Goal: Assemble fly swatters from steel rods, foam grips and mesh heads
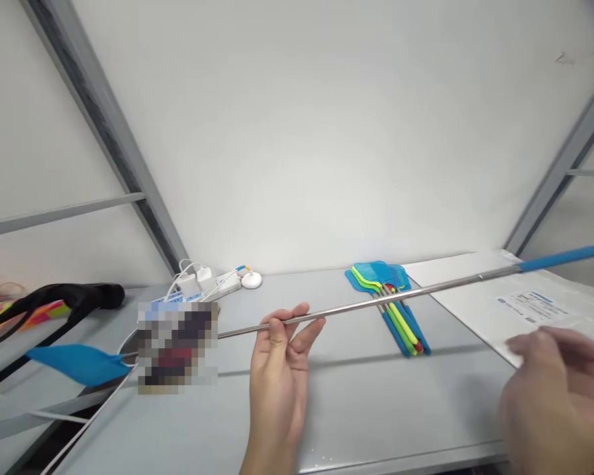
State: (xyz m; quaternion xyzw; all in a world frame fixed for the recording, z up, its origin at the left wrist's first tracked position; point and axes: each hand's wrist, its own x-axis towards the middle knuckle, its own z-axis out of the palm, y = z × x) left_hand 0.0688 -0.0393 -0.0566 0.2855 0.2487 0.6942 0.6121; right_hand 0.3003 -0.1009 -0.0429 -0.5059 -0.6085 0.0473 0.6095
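My left hand (280, 356) is closed around the thin metal shaft of a telescopic fly swatter (356, 305), thumb and fingers pinching it near the middle. The extended swatter slants across the view above the table. Its blue head is at the left, and the blue grip points to the upper right. Below that grip, my right hand (559, 389) is smeared by motion, with its fingers bent and apart from the swatter. Behind the shaft, a bundle of shorter fly swatters (400, 323) in blue, green, yellow and red lies on the table.
On the grey tabletop (356, 409) at the back left are a power strip with chargers (208, 284) and a round white device (251, 280). A white package with a label (534, 307) covers the right side. Black straps (79, 293) and a pixelated patch are at left.
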